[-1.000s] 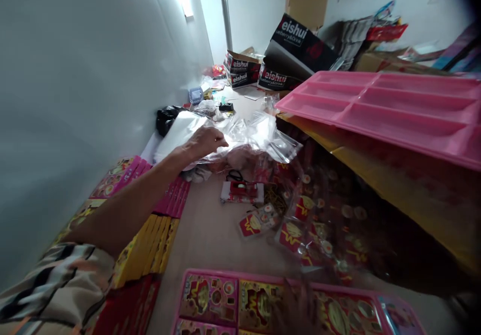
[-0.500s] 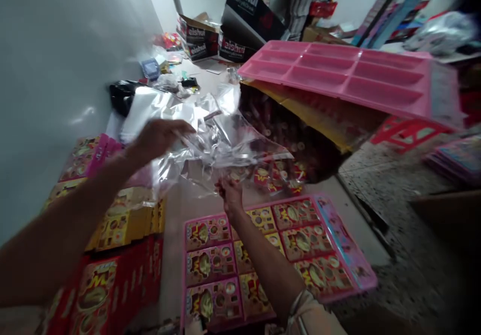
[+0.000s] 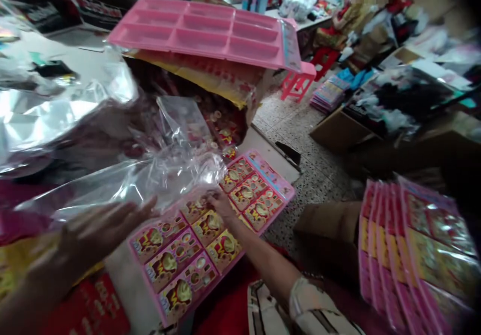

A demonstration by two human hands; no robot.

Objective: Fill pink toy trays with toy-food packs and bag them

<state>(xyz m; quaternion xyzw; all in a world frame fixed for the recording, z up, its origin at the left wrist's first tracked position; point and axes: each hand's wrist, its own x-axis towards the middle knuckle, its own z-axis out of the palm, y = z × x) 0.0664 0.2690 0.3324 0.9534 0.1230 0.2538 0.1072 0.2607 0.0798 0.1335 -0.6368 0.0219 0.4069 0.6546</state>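
Observation:
A clear plastic bag (image 3: 124, 182) spreads, crumpled and shiny, over the far edge of a pink tray (image 3: 289, 192) whose compartments are filled with printed packets (image 3: 180, 295). My right hand (image 3: 221, 206) is above the tray's middle, its fingers closed on the near edge of the bag. At the bag's near left side, my left hand (image 3: 101, 230) is blurred, with its fingers stretched out and apart. Whether it touches the film is hard to tell.
An unfilled pink tray (image 3: 199, 39) rests on an open carton (image 3: 240, 84) of small wrapped pieces. Several filled, bagged trays (image 3: 409, 255) stand at the right. Red packets (image 3: 90, 305) lie at lower left. A pink stool (image 3: 298, 82) and a person (image 3: 361, 14) are farther back.
The view has swung to the right. The plastic bag has come away from the silvery pile toward the filled tray, with my right hand at its edge. My left hand has opened out.

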